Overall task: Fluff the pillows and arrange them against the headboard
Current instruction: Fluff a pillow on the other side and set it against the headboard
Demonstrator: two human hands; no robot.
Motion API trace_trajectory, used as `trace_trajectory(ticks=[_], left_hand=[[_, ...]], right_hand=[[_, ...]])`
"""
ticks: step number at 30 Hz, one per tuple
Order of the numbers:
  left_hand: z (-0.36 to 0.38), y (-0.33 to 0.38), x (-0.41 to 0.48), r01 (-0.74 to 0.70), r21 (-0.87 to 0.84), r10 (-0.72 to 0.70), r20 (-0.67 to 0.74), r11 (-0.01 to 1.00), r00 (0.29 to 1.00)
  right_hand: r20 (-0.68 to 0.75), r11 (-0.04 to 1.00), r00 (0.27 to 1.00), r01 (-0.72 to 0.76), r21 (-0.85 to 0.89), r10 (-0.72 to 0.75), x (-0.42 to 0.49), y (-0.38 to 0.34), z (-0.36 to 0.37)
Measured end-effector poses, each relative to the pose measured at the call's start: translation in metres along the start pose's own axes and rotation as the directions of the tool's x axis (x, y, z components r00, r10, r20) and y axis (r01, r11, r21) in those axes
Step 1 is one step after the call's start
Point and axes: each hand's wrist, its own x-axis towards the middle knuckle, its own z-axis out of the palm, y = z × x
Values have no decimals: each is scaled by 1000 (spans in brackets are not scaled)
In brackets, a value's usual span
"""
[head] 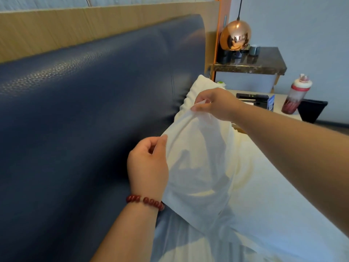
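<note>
Navy headboard (85, 110) left of your fingers. Your left hand (148, 165) and right hand (217, 104) pinch top edge of white pillow (198, 167), upright on bed (283, 214), just beside headboard.

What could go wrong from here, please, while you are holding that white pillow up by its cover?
I see two possible risks. The left hand and right hand pinch only the thin top edge of the soft white pillow. A hard shake might pull the fabric free and drop it. A wide swing of the right arm could also reach the tall red-and-white plastic bottle, which stands upright beside the bed, and tip it over.
</note>
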Motion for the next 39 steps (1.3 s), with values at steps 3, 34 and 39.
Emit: trace_trajectory(ticks=[3,34,39], left_hand=[[4,-2,-1,38,-17,-38,-17,999,999],[53,-2,35,-412,662,85,468,626,880],[64,5,47,-414,639,110,459,648,881]], right_hand=[[43,999,999,-29,-46,31,20,0,-7],[5,968,995,101,-230,-103,105,12,4],[-140,938,988,19,-347,-72,114,32,-8]])
